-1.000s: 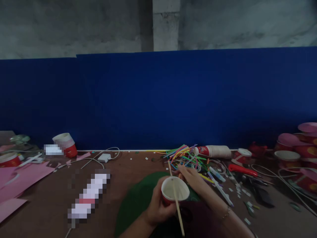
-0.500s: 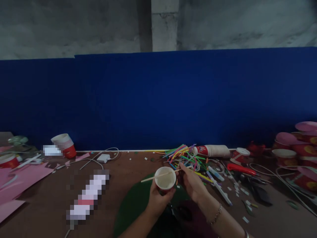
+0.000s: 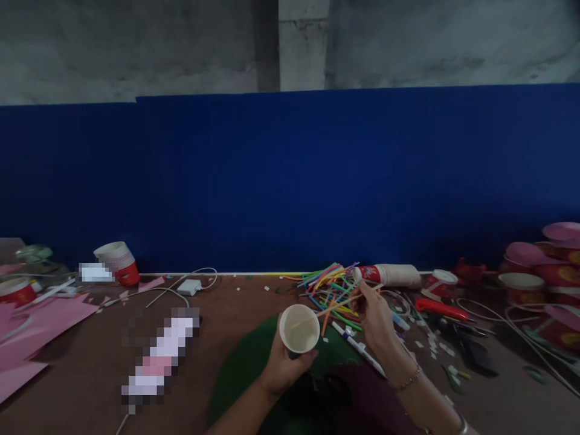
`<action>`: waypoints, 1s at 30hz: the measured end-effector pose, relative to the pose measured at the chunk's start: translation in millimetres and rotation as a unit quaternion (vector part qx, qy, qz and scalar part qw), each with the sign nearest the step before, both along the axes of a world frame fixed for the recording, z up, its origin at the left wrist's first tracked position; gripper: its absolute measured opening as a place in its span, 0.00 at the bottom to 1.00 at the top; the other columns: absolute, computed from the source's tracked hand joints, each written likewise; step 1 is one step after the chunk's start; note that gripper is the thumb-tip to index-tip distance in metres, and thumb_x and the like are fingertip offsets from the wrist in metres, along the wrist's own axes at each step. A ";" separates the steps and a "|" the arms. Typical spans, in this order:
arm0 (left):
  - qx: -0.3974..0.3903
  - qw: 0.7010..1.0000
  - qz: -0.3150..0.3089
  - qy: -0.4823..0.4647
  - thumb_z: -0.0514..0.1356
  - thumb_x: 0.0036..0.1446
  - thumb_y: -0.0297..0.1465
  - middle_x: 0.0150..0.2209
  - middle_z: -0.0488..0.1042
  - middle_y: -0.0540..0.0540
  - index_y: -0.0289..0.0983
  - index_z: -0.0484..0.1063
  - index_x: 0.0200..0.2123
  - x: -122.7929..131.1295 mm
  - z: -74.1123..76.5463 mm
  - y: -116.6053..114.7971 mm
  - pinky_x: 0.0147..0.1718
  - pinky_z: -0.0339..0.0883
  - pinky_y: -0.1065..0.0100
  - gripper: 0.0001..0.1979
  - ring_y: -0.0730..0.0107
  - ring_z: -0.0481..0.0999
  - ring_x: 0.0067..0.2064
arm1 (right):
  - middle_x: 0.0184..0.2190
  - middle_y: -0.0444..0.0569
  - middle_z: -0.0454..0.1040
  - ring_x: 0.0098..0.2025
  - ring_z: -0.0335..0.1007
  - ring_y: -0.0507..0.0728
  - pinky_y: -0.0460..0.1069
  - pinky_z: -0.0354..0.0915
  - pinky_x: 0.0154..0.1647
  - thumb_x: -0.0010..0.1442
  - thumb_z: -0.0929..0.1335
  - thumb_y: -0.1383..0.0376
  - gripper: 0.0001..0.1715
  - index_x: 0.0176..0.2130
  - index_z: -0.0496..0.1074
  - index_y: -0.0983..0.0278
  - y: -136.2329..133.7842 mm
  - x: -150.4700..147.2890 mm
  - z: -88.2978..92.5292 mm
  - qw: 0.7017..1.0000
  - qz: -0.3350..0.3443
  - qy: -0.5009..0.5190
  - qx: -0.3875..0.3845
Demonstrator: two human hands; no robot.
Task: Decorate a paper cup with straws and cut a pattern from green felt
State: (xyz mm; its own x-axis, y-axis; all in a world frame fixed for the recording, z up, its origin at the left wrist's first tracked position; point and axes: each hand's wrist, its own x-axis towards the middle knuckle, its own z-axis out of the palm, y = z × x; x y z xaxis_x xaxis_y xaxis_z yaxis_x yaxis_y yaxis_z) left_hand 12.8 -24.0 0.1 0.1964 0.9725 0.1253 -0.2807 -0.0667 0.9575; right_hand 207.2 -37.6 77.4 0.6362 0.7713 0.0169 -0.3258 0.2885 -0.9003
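A paper cup (image 3: 299,328), white inside, is held by my left hand (image 3: 286,367) with the fingers wrapped around its side. Its open mouth tips toward me. My right hand (image 3: 375,314) pinches a thin wooden stick (image 3: 338,305) that looks like a chopstick; its left end reaches into the cup. Behind my right hand lies a heap of coloured plastic straws (image 3: 333,284). White marker pens (image 3: 360,347) rest on the table just left of my right wrist.
A stack of paper cups (image 3: 399,275) lies on its side at the back. Red-handled glue gun (image 3: 441,309), cables and paper scraps are at right, beside stacked red cups (image 3: 521,287). Pink paper (image 3: 49,326) and a white charger (image 3: 189,287) are at left.
My right hand has moved right and slightly up with the stick. The stick lay across the cup's mouth; now its end is inside. The cup has shifted slightly left.
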 end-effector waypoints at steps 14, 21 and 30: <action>0.026 0.992 0.107 -0.057 0.69 0.37 0.34 0.47 0.72 0.41 0.38 0.59 0.53 -9.1 26.6 26.5 0.44 0.67 0.62 0.38 0.58 0.73 0.46 | 0.27 0.49 0.73 0.30 0.68 0.56 0.50 0.63 0.32 0.61 0.61 0.64 0.12 0.31 0.72 0.63 -40.6 -62.6 -8.7 0.882 0.086 -0.436 0.157; 0.074 0.987 0.142 -0.018 0.68 0.39 0.34 0.49 0.70 0.41 0.39 0.60 0.52 -19.3 19.9 41.3 0.48 0.65 0.62 0.35 0.58 0.71 0.50 | 0.25 0.48 0.72 0.27 0.65 0.54 0.50 0.61 0.28 0.57 0.61 0.74 0.11 0.36 0.68 0.62 -47.6 -81.5 -26.1 0.710 0.095 -0.650 0.254; 0.135 0.988 0.072 0.033 0.67 0.40 0.28 0.48 0.69 0.44 0.41 0.55 0.52 -16.5 12.4 45.6 0.46 0.67 0.62 0.36 0.64 0.72 0.46 | 0.21 0.46 0.66 0.25 0.60 0.52 0.47 0.55 0.27 0.56 0.60 0.75 0.10 0.28 0.65 0.64 -45.5 -82.1 -38.5 0.685 0.065 -0.684 0.242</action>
